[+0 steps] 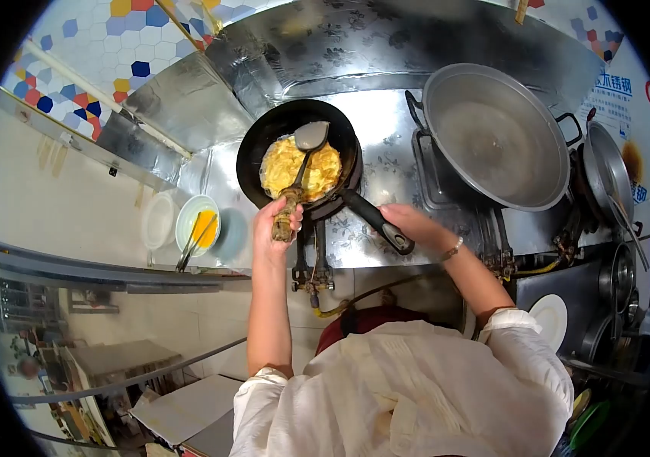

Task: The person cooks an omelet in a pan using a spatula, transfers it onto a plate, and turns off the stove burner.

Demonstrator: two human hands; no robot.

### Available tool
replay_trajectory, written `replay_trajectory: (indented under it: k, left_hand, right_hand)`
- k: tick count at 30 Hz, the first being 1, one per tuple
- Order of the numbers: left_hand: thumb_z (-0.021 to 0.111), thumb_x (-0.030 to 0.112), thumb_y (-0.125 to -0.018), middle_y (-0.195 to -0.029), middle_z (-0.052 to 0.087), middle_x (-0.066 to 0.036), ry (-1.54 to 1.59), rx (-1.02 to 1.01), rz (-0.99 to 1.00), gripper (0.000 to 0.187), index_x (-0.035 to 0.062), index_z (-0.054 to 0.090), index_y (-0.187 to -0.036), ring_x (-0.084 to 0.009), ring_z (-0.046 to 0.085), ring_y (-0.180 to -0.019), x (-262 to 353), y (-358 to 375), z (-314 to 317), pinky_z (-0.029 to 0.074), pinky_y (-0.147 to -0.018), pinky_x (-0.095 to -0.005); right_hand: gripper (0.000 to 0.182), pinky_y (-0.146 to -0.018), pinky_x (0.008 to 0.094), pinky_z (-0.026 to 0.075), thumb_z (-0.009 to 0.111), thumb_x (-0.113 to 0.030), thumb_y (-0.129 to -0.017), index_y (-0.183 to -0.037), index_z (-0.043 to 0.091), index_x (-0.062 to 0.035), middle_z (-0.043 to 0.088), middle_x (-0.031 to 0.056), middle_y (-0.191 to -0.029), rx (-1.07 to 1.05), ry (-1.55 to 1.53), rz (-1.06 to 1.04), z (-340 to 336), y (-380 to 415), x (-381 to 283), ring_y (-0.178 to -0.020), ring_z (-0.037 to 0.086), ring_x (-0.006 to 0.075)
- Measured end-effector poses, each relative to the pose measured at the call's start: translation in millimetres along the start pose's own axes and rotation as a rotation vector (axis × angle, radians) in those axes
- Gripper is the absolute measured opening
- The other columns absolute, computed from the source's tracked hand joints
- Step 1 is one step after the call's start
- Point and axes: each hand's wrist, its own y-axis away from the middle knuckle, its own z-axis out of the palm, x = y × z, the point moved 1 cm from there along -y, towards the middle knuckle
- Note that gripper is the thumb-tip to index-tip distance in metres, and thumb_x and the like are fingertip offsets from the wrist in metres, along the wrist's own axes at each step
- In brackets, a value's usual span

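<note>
A black frying pan (252, 145) sits on the stove, with a yellow egg omelette (279, 169) in it. My left hand (277, 217) is closed around the brown wrapped grip of a metal spatula (311, 136), whose blade lies over the far part of the omelette. My right hand (415, 226) is at the right side of the pan's black handle (374, 217). Its fingers are partly hidden by the handle, so whether they grip it cannot be made out. A white bowl (181, 221) of beaten egg with chopsticks stands left of the pan.
A large metal pot (493, 137) of cloudy liquid stands to the right, with another metal pan (607, 164) beyond it. A pale container (159, 221) sits beside the egg bowl. A white plate (549, 323) is at lower right. A gas hose (340, 306) runs below the counter edge.
</note>
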Motion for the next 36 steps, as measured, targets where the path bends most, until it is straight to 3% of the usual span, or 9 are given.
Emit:
replay_trajectory:
  k: [5,10,14,17,19,22,24,25,36]
  left_hand:
    - [0.055,0.015,-0.085,-0.08,0.057,-0.022,-0.189,0.061,0.019,0.027,-0.0048,0.049,-0.103,-0.0185,0.053,-0.052,8,61,7,0.045,-0.038,-0.0227]
    - [0.055,0.015,-0.085,-0.079,0.057,-0.021,-0.142,0.01,0.11,0.027,-0.0048,0.048,-0.102,-0.0186,0.054,-0.052,4,43,8,0.045,-0.038,-0.0237]
    - [0.055,0.015,-0.084,-0.08,0.058,-0.021,-0.012,-0.043,-0.006,0.025,-0.0041,0.048,-0.099,-0.0181,0.054,-0.051,2,6,6,0.046,-0.039,-0.0246]
    - [0.055,0.016,-0.085,-0.08,0.058,-0.021,0.001,0.065,-0.097,0.027,-0.0063,0.05,-0.099,-0.019,0.056,-0.051,5,12,-2,0.047,-0.037,-0.0231]
    - [0.054,0.016,-0.085,-0.08,0.058,-0.021,-0.103,0.053,-0.032,0.027,-0.0064,0.05,-0.1,-0.019,0.056,-0.051,6,39,2,0.047,-0.037,-0.0226]
    - [0.055,0.015,-0.085,-0.078,0.058,-0.02,-0.233,0.087,0.117,0.026,-0.0065,0.05,-0.1,-0.0182,0.054,-0.05,0,78,9,0.045,-0.036,-0.023]
    - [0.056,0.013,-0.084,-0.076,0.058,-0.02,-0.171,0.019,0.153,0.027,-0.0069,0.048,-0.1,-0.0183,0.053,-0.049,-6,90,6,0.044,-0.036,-0.0245]
    - [0.057,0.012,-0.083,-0.076,0.057,-0.02,-0.211,0.057,0.184,0.028,-0.0074,0.047,-0.101,-0.0193,0.053,-0.049,-11,91,7,0.044,-0.037,-0.0261]
    - [0.057,0.012,-0.083,-0.075,0.057,-0.021,-0.081,0.118,0.324,0.024,-0.0058,0.047,-0.096,-0.0211,0.054,-0.05,-29,73,-8,0.045,-0.039,-0.0268]
  right_hand:
    - [0.032,-0.06,0.0199,0.039,0.041,-0.03,-0.096,-0.096,0.058,-0.0026,0.053,-0.0046,-0.077,-0.019,0.018,-0.031,-13,1,7,-0.067,0.045,0.0041]
    - [0.034,-0.061,0.0203,0.04,0.04,-0.031,-0.096,-0.093,0.058,-0.003,0.054,-0.0039,-0.078,0.008,-0.031,0.012,-17,-2,7,-0.068,0.046,0.0044]
    - [0.035,-0.063,0.021,0.042,0.04,-0.033,-0.097,-0.091,0.059,-0.0033,0.055,-0.0024,-0.079,-0.047,-0.024,0.041,-4,-3,-6,-0.069,0.048,0.0048]
    - [0.036,-0.062,0.021,0.042,0.04,-0.033,-0.097,-0.091,0.059,-0.0034,0.055,-0.002,-0.079,-0.076,-0.023,0.028,-3,-3,-6,-0.068,0.049,0.005]
    - [0.036,-0.061,0.0207,0.042,0.04,-0.033,-0.097,-0.091,0.059,-0.0035,0.055,-0.0021,-0.078,-0.084,-0.032,0.01,-8,-7,-1,-0.066,0.048,0.0051]
    - [0.038,-0.066,0.0229,0.047,0.034,-0.031,-0.098,-0.098,0.058,-0.0013,0.06,0.0038,-0.081,-0.138,-0.074,0.055,-17,-18,12,-0.068,0.056,0.0086]
    - [0.043,-0.066,0.0256,0.051,0.039,-0.038,-0.096,-0.1,0.055,0.001,0.062,0.0088,-0.087,-0.203,-0.274,0.129,-15,-20,5,-0.071,0.06,0.014]
    - [0.048,-0.07,0.0319,0.055,0.037,-0.041,-0.096,-0.105,0.052,0.0035,0.063,0.0162,-0.094,-0.287,-0.334,0.174,-18,-22,5,-0.077,0.064,0.0209]
    - [0.059,-0.065,0.0352,0.056,0.035,-0.048,-0.094,-0.124,0.041,0.0021,0.06,0.018,-0.1,-0.391,-0.45,0.291,-6,-31,0,-0.077,0.065,0.0242]
